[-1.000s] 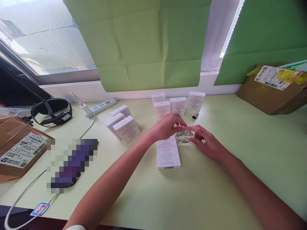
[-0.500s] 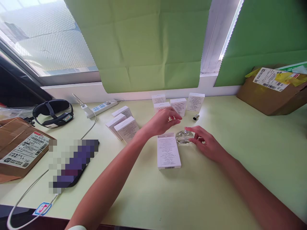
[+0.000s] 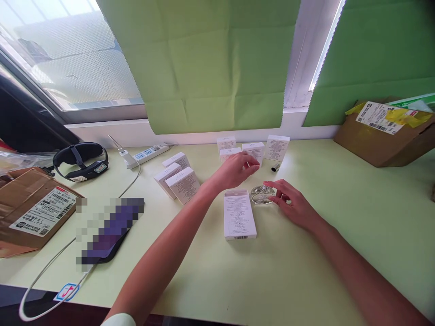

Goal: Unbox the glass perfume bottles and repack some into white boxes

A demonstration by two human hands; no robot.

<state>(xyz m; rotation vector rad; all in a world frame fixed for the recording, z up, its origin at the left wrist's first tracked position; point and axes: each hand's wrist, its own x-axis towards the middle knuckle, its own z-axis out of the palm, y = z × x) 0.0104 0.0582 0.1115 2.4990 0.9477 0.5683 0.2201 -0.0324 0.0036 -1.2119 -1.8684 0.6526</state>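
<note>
My right hand (image 3: 295, 203) holds the right side of a round clear glass bottle (image 3: 262, 195), likely perfume, between thumb and fingers. The bottle rests on the table. My left hand (image 3: 238, 171) hovers just behind and to the left of the bottle, fingers bent and apart, with nothing seen in them. Below it, a white printed box (image 3: 239, 216) lies flat, its far end close to the bottle's left side. A small shiny cylindrical cap (image 3: 275, 167) lies behind the bottle.
Several white boxes (image 3: 277, 148) stand at the back, partly behind my left hand. More white boxes (image 3: 183, 184) stand to the left. Further left are a phone (image 3: 113, 231) with a cable, a power strip (image 3: 149, 154), a headset (image 3: 79, 163) and a carton (image 3: 37, 208). Another carton (image 3: 377, 140) sits at right.
My left hand has shifted very slightly to the right. The camera view has turned a little. My right hand keeps its place at the bottle.
</note>
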